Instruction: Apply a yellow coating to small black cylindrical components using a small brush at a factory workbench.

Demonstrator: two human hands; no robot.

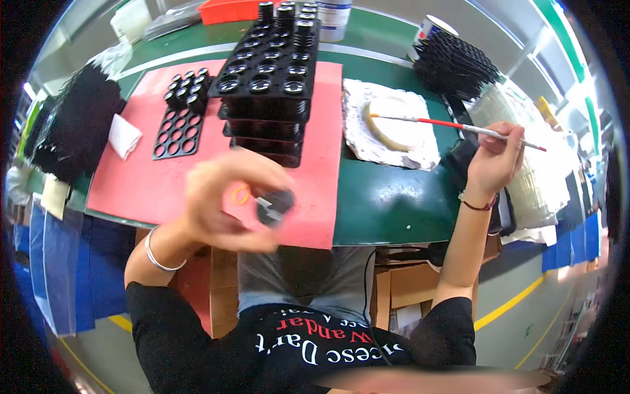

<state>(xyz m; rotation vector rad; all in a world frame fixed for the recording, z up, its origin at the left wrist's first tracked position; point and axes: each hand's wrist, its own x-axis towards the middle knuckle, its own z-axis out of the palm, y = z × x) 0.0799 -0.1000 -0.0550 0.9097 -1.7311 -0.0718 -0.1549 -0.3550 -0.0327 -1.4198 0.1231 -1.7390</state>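
Note:
My left hand (205, 200), smeared by motion, curls its thumb and fingers round a dark round lens part (275, 209) with a pale glint on its face. It hovers over the near part of the pink mat (318, 190). A thin brush (443, 123) with a red and whitish handle is gripped in my right hand (492, 163). The brush tip reaches the shallow round dish (412, 108), which lies on a crumpled white cloth (353, 134). Beyond my left hand rises a stack of black trays (262, 108) whose top one holds several lens barrels.
Left of the stack lie a black plate with round holes (162, 148) and a group of small black barrels (190, 90). A folded white tissue (123, 135) sits near dark stacked trays (75, 125). More black trays (453, 65) stand far right; an orange bin (230, 10) is behind.

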